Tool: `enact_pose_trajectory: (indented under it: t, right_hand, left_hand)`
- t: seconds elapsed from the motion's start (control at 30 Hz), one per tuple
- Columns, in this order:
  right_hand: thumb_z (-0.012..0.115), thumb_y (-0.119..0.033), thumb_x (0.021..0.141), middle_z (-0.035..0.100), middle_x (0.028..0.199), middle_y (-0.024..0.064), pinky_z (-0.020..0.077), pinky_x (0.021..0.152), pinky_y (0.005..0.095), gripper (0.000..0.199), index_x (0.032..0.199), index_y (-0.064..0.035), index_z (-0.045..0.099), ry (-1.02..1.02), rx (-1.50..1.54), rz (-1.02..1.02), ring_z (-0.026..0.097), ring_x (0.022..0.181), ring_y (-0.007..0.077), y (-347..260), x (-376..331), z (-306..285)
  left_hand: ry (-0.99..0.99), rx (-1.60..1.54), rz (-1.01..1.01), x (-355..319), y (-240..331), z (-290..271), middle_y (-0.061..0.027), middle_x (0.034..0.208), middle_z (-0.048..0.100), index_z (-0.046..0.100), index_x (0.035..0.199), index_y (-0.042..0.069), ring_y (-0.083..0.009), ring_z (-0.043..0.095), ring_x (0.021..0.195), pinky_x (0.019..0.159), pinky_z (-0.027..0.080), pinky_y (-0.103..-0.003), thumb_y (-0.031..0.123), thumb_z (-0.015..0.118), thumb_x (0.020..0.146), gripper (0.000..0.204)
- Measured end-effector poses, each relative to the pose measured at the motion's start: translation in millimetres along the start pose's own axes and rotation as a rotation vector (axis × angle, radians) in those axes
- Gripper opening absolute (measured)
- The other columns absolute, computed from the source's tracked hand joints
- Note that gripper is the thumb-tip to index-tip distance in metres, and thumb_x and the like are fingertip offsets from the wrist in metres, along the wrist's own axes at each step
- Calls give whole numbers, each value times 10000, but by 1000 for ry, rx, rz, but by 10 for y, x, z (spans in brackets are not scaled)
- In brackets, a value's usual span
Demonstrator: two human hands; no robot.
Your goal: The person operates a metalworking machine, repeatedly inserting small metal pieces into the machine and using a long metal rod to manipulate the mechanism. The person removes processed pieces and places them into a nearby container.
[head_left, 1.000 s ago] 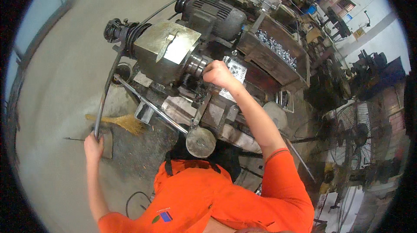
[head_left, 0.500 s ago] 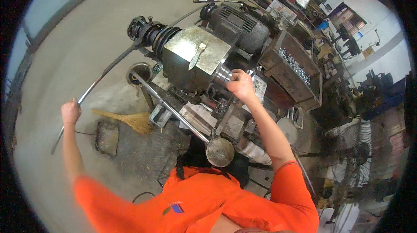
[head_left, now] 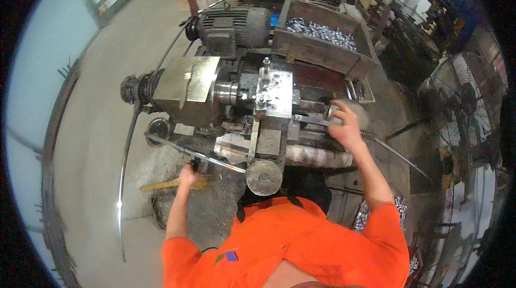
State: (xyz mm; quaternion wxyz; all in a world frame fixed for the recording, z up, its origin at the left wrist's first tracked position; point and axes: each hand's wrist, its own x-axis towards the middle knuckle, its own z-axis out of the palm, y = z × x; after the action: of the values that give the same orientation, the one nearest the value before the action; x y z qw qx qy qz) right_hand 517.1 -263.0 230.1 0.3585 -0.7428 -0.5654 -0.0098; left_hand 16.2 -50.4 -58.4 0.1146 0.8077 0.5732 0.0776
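A small lathe stands before me, with a metal headstock cover point(head_left: 193, 76), a shiny round chuck point(head_left: 227, 93) and a tool post block point(head_left: 277, 92). At the machine's right end, my right hand point(head_left: 346, 127) has its fingers curled at the rim of a round metal handwheel point(head_left: 357, 110). Low on the left, my left hand point(head_left: 188, 175) is blurred; it is near the long silvery lever bar point(head_left: 209, 159), and its fingers cannot be made out. Another long rod point(head_left: 126, 180) hangs from the spindle's left end, away from both hands. A flat brush point(head_left: 187, 84) lies on the cover.
Behind the lathe are a ribbed electric motor point(head_left: 236, 22) and a metal bin point(head_left: 322, 54) heaped with small shiny parts. A round disc point(head_left: 264, 177) sits close to my body. A straw broom point(head_left: 161, 185) lies on the floor; a fan point(head_left: 467, 92) stands at right.
My left hand has let go of the long rod and moved right and down. My right hand has left the chuck for the machine's right end. The view has turned right.
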Motion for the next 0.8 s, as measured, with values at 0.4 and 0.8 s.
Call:
enact_pose_trajectory:
  t: [0.4, 0.8]
  right_hand:
    - [667, -185, 606, 573, 1119, 141, 418, 900, 402, 509, 1091, -66, 565, -169, -754, 755, 529, 1035, 327, 2650, -1715, -1224]
    - [673, -280, 620, 626, 791, 150, 496, 672, 437, 295, 809, -65, 601, -132, -876, 843, 611, 750, 335, 2380, -2688, -1116]
  left_hand:
    - [-144, 95, -45, 411, -18, -626, -133, 883, 650, 654, 970, 144, -295, 623, 845, 689, 496, -409, 363, 655, 725, 328]
    - [82, -1074, -468, 564, 471, -1268, -121, 630, 589, 494, 908, -31, -215, 579, 427, 405, 517, -313, 410, 546, 857, 447]
